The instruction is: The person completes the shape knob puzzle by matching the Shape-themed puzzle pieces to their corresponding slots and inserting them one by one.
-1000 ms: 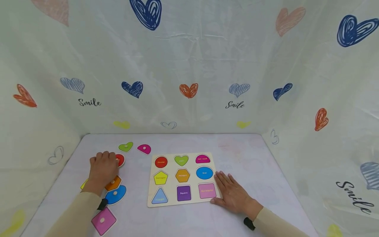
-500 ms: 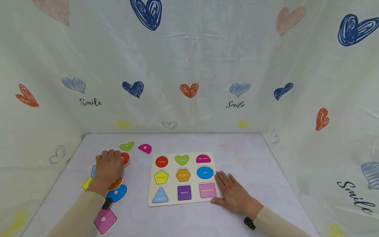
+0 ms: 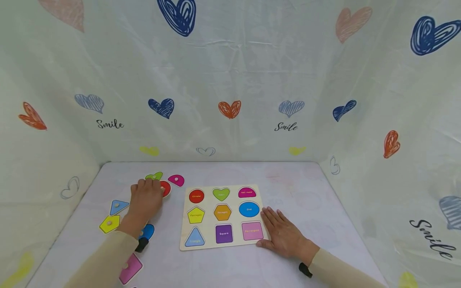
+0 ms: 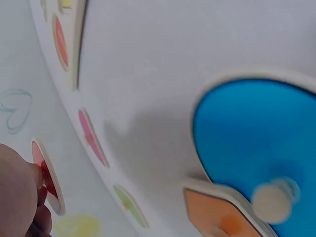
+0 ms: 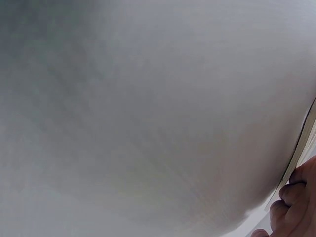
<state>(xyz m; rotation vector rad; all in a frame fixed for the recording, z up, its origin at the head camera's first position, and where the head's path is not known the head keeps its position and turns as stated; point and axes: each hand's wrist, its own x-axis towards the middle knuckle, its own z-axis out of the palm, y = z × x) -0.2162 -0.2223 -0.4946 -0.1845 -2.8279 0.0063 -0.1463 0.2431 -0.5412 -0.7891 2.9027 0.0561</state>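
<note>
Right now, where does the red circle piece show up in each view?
Head: red circle piece left of the puzzle board, under the left hand fingers.
Left wrist: red circle piece at lower left, seen edge-on against the fingers.
Right wrist: not in it.
Shared landmark: the magenta half-round piece lying beside it.

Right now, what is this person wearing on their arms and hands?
Both arms are covered by long, close-fitting beige sleeves that end at the wrists. A small black device sits at each wrist, beside the left hand and the right hand. The hands themselves are bare, with no gloves, rings or markings visible.
</note>
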